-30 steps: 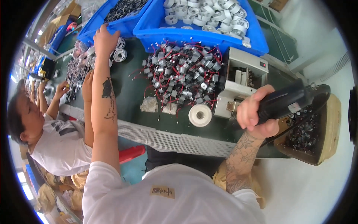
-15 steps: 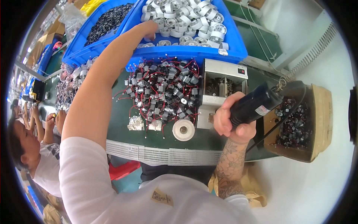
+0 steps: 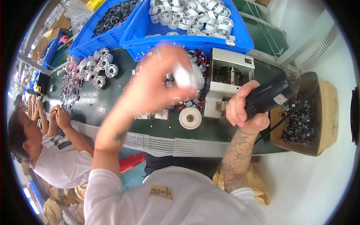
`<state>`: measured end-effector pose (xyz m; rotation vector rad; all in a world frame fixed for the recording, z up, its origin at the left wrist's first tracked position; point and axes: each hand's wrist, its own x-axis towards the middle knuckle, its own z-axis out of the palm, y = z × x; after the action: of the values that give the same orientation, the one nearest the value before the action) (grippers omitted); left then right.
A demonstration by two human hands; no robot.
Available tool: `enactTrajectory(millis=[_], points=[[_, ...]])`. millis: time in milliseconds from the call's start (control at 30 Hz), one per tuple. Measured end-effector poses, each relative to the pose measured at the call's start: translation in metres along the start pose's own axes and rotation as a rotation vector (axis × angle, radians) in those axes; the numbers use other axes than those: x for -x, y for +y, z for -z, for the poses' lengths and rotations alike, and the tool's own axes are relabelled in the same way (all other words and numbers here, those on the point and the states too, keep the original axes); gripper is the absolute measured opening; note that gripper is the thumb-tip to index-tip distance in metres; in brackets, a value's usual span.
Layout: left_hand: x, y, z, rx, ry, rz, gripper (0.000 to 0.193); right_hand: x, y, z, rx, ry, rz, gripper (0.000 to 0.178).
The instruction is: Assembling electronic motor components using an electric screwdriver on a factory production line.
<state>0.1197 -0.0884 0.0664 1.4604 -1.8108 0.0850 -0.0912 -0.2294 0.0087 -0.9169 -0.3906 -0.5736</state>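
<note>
My left hand [image 3: 157, 80], smeared by motion, is over the bench with its fingers around a white round plastic housing [image 3: 183, 77]. Beneath it lies a pile of small motors [image 3: 197, 104] with red wires, partly hidden by the hand and forearm. My right hand [image 3: 242, 107] is wrapped round the black body of an electric screwdriver [image 3: 268, 94], held tilted beside a metal screw feeder [image 3: 218, 90]. The driver's tip is out of sight behind the hand. Another white round housing [image 3: 190, 118] rests on the green bench near its front edge.
A blue bin [image 3: 221, 45] of white housings stands behind the motors, with a blue bin of black parts [image 3: 114, 17] to its left. At the right is a cardboard box [image 3: 327, 116] of motors. A co-worker [image 3: 56, 153] sits at the left, near more white housings [image 3: 99, 81].
My left hand has come back from the bin of white housings toward me, now with a housing in it. My right hand and the screwdriver have shifted slightly right in view.
</note>
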Motion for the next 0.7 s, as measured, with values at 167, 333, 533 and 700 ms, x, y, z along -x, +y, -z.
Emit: enactTrajectory(millis=[167, 333, 533, 700], points=[[0.109, 0.035, -0.083, 0.276, -0.125, 0.262, 0.04, -0.003, 0.005, -0.005, -0.03, -0.076, 0.009, 0.058], [0.104, 0.026, -0.069, 0.208, -0.131, 0.236, 0.039, -0.002, 0.005, -0.004, 0.005, -0.058, -0.011, 0.058], [0.087, 0.028, -0.045, 0.05, -0.328, 0.149, 0.056, -0.002, 0.008, -0.007, 0.011, -0.089, -0.009, 0.06], [0.088, 0.022, -0.019, -0.083, -0.04, 0.316, 0.039, 0.001, 0.004, -0.001, 0.033, -0.068, -0.001, 0.061]])
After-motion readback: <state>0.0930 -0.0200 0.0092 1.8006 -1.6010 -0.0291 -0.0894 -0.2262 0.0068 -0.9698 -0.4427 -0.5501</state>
